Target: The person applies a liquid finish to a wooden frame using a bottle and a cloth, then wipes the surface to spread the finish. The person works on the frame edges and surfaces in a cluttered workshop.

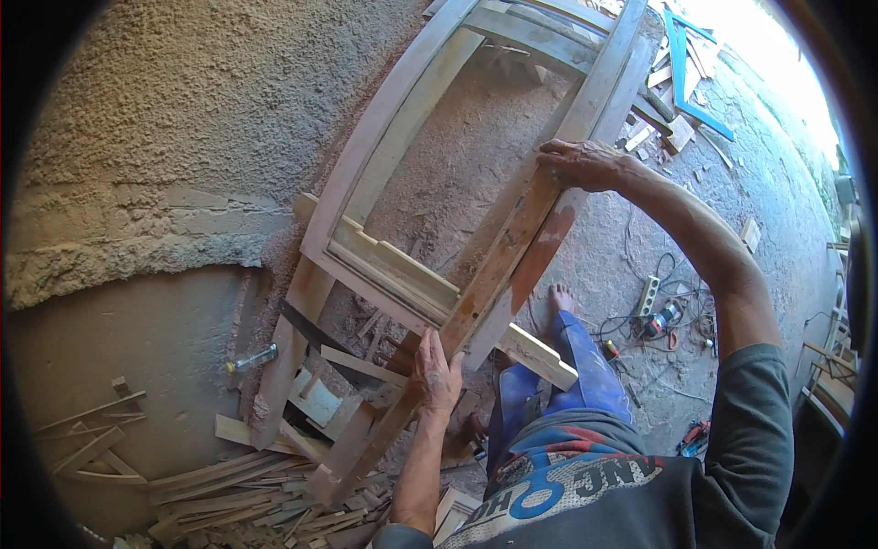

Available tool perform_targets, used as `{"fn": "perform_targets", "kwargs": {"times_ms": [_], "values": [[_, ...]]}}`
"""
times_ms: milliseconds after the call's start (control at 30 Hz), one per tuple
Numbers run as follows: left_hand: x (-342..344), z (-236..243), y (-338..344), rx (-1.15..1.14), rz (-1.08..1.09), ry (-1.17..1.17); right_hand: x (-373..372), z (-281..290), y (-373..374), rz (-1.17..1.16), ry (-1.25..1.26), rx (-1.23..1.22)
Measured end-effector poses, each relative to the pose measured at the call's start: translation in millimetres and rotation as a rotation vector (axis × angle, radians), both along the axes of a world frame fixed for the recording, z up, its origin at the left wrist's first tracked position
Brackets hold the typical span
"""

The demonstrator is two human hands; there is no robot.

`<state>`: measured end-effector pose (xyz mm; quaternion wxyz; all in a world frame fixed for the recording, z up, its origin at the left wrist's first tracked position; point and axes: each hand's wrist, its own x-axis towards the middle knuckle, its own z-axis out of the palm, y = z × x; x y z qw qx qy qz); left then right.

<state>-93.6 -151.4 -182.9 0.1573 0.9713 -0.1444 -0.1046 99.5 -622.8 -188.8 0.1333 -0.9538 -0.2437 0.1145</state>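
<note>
A large wooden frame (340, 183) with a curved left side lies slanted in front of me. Along its right side runs a brown, worn wooden rail (508, 260). My right hand (585, 166) is closed over the upper part of this rail, fingers bent around its edge. At the rail's lower end, by the frame's near corner, my left hand (437, 373) rests with fingers stretched out and thumb apart; its palm is hidden. A pale stepped wooden piece (538, 357) juts out beneath the rail toward my legs.
Scrap strips (247, 499) pile up at lower left, near a clamp (251, 359) on a slanted beam. Right of my legs lie a power tool (664, 317), a power strip (647, 296) and tangled cords. A blue angled frame piece (679, 69) lies at upper right. A rough wall (210, 91) stands left.
</note>
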Motion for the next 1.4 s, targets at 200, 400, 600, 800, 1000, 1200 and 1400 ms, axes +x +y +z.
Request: {"fn": "perform_targets", "kwargs": {"times_ms": [200, 400, 600, 800, 1000, 1200, 1400], "values": [[0.8, -3.4, 4.6, -0.039, 0.014, 0.049, -1.4, 10.0, 6.6, -0.038, 0.064, -0.044], [1.0, 1.4, 2.2, -0.047, 0.019, 0.065, -0.3, 9.4, 1.7, 0.008, 0.064, -0.009], [-1.0, -5.5, 7.1, -0.067, 0.008, 0.039, -0.2, 0.3, 3.8, -0.005, 0.049, -0.004], [5.2, 13.6, 1.2, 0.031, -0.029, 0.058, -1.4, 17.2, 9.2, -0.070, 0.149, -0.062], [75.2, 34.8, -46.2, -0.040, -0.174, -0.089, -1.8, 21.2, 1.9, -0.072, 0.194, -0.114], [158.7, 17.2, -150.5, -0.116, -0.558, -0.181, -2.4, 14.5, 6.6, -0.080, 0.135, -0.095], [184.5, -19.9, -201.2, -0.144, -0.687, -0.143, -2.9, 12.3, 7.3, -0.079, 0.087, 0.005]]}}
